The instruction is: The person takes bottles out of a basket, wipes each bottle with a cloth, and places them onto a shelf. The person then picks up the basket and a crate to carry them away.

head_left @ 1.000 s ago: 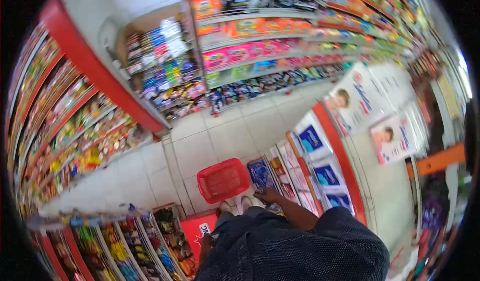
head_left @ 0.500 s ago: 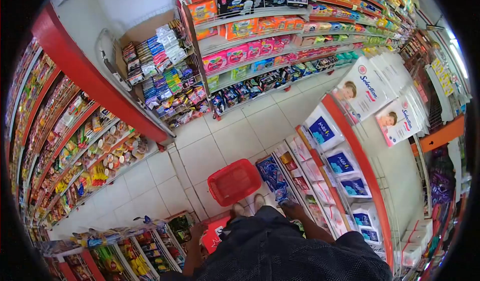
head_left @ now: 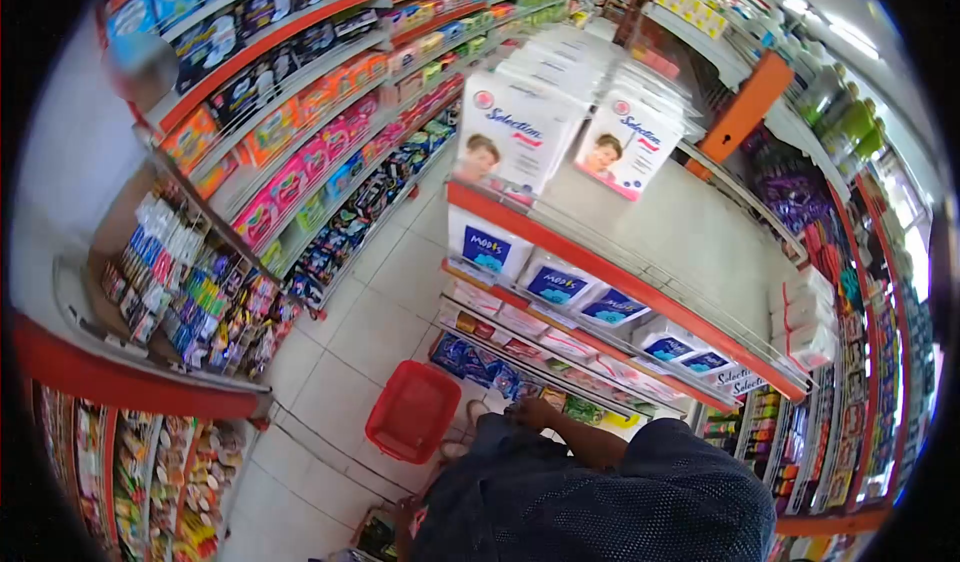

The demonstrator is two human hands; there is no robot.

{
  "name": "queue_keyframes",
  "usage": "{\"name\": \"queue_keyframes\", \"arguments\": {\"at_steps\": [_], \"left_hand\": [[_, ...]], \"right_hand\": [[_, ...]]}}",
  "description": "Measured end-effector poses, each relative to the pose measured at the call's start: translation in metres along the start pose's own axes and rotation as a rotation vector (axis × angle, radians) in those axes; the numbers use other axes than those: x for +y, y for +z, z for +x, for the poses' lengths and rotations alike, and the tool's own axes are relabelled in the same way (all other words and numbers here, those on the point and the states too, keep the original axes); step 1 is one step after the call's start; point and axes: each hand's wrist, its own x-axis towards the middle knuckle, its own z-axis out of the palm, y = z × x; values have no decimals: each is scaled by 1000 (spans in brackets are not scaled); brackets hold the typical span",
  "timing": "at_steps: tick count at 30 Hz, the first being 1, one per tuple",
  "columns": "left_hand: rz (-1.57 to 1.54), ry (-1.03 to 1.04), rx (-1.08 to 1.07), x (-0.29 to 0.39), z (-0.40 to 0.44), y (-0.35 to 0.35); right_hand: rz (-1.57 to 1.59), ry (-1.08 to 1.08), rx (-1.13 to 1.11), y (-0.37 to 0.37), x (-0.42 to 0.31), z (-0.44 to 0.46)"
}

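Note:
My right hand (head_left: pixel 537 415) is low in front of my body, beside the bottom shelf on the right. Blue packs (head_left: pixel 480 362) lie on that shelf just beyond it. Its fingers are small and dark in the view, so their grip is unclear. At the lower edge, my left hand (head_left: pixel 408 507) shows only in part beside my dark clothing, its fingers hard to make out. On the floor ahead of my feet stands a red plastic basket (head_left: pixel 413 412), with no goods visible inside.
Stacked tissue packs (head_left: pixel 560 284) fill the right-hand shelf, with large white Selection packs (head_left: pixel 520 127) on its top. Pink packs (head_left: pixel 300 177) and others line the far shelf. A red-edged shelf end (head_left: pixel 140 377) juts in at left. Tiled floor (head_left: pixel 345 377) runs between.
My view has turned to the right, so the basket and far shelves sit further left. My left hand, earlier beside a red item at the lower shelf, is now mostly out of sight.

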Motion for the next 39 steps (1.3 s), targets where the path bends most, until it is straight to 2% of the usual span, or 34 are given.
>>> {"name": "queue_keyframes", "arguments": {"at_steps": [2,3,5,8,10,13,15,18,21,25,34,38,39], "left_hand": [[-378,-166,70,7,-10,-3],[-359,-159,62,12,-7,-11],[-125,35,-220,17,-3,-30],[21,105,-229,72,-2,-40],[151,167,-247,101,12,-36],[329,238,-248,123,20,-35],[441,279,-240,131,22,-35],[598,326,-228,134,18,-31],[757,364,-215,135,6,-30],[964,407,-197,135,-2,-14],[975,577,-55,103,-10,-26],[996,677,1,94,-7,-32],[1002,705,14,92,-5,-33]], "right_hand": [[34,-57,27,1,1,4],[0,55,-26,-7,-5,1],[-68,265,-144,-25,-24,4],[-124,182,-155,22,28,35],[-159,149,-147,26,44,40],[-186,51,-66,20,37,32],[-178,92,-109,7,24,31],[-167,185,-210,-2,25,33],[-279,22,-183,27,58,48],[-204,43,-148,35,67,48],[-243,-50,-203,20,52,40],[-315,-154,-160,24,54,39],[-380,-241,-150,25,53,39]]}}
